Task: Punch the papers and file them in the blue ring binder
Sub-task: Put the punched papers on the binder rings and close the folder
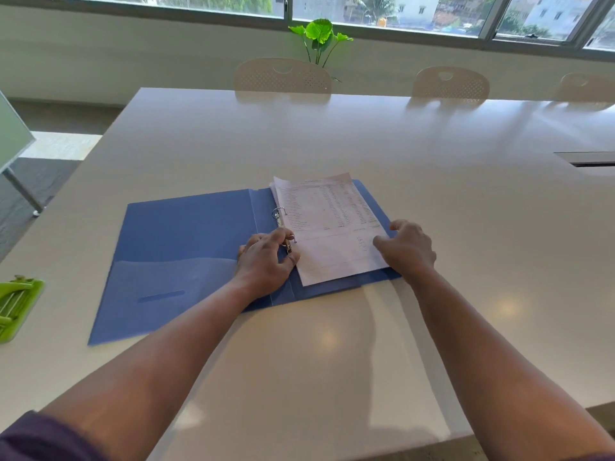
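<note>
On the white table (332,134), seen from the head camera, the blue ring binder (186,247) lies open and flat, its inside pocket to the left. A stack of printed papers (332,227) rests on the binder's right half, threaded on the far metal ring (279,214) beside the spine. The left hand (264,261) sits at the spine, its fingers (283,235) pinched on the near ring mechanism (289,247). The right hand (407,249) rests loosely curled on the right edge of the papers, grasping nothing. A green hole punch (15,306) lies at the table's left edge, well apart from the binder. Beyond the table stand cream chairs (283,76) and a leafy plant (319,36).
</note>
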A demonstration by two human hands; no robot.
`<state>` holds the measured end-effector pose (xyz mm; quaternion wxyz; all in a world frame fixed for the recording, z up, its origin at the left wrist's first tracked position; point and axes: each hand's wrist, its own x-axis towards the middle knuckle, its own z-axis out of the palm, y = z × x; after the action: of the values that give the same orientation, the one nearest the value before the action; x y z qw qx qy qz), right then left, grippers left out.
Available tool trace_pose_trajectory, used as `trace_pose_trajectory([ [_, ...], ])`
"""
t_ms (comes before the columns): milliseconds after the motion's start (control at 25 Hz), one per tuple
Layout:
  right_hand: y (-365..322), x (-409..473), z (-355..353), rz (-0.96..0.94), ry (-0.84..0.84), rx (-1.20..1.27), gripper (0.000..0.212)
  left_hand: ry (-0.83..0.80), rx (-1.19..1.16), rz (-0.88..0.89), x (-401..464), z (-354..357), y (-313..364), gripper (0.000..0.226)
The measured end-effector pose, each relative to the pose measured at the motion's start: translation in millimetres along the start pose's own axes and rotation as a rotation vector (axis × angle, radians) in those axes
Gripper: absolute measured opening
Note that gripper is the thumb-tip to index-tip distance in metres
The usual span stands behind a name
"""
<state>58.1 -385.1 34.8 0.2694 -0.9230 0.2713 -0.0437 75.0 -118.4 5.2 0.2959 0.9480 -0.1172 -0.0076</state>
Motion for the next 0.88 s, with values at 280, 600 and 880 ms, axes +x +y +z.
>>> trace_pose_trajectory([
  [280, -26.2, -49.1, 31.5, -0.389, -0.174, -0.381, 0.076, -0.07, 0.049, 0.09, 2.2, -9.1, -27.3, 0.028],
  [600, -61.9, -68.4, 67.1, -0.664, -0.268, -0.157, 0.055, -0.057, 0.145, 0.104, -6.3, -10.0, -17.6, 0.062],
  [880, -64.0, -70.1, 91.3, -0.646, -0.254, -0.08, 0.055, -0.03, 0.114, 0.121, -9.1, -9.0, -18.1, 0.055],
])
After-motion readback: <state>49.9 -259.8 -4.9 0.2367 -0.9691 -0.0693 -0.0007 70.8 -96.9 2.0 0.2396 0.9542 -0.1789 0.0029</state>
